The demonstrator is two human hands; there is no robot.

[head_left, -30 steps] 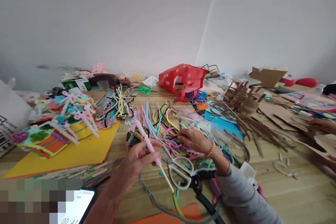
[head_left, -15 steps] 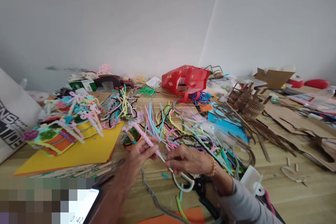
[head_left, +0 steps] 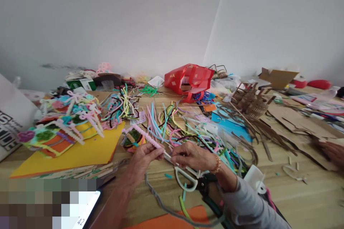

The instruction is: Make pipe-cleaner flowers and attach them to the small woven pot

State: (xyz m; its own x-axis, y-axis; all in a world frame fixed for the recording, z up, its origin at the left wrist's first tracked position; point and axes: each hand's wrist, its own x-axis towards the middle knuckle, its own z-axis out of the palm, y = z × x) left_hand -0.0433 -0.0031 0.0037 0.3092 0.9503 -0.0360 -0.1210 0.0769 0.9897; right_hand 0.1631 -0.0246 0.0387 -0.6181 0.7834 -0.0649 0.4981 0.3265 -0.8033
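Observation:
A fluffy pink pipe cleaner (head_left: 146, 136) is wound in a tight coil along a thin white stick (head_left: 167, 156). My left hand (head_left: 146, 155) is closed round the coil's lower part, thumb on top. With its fingertips, my right hand (head_left: 192, 155) pinches at the stick's bare lower end; the exact grip is partly hidden by the fingers. Behind the coil's upper end sits a small dark-green and orange pipe-cleaner piece (head_left: 134, 137). Below my right hand lie a white loop handle (head_left: 185, 189) and a dark tool (head_left: 205, 186).
Loose pipe cleaners (head_left: 193, 132) spread beyond my hands. Finished colourful pieces (head_left: 61, 128) stand on yellow sheets (head_left: 94, 155) at left. A red bag (head_left: 188, 78) lies at the back, brown baskets (head_left: 251, 102) at right. Another person's hand (head_left: 333, 152) is at the right edge.
The view has shifted slightly, moving the table's things a little left. My right hand has come up slightly along the stick. Another person's hand has appeared at the right edge.

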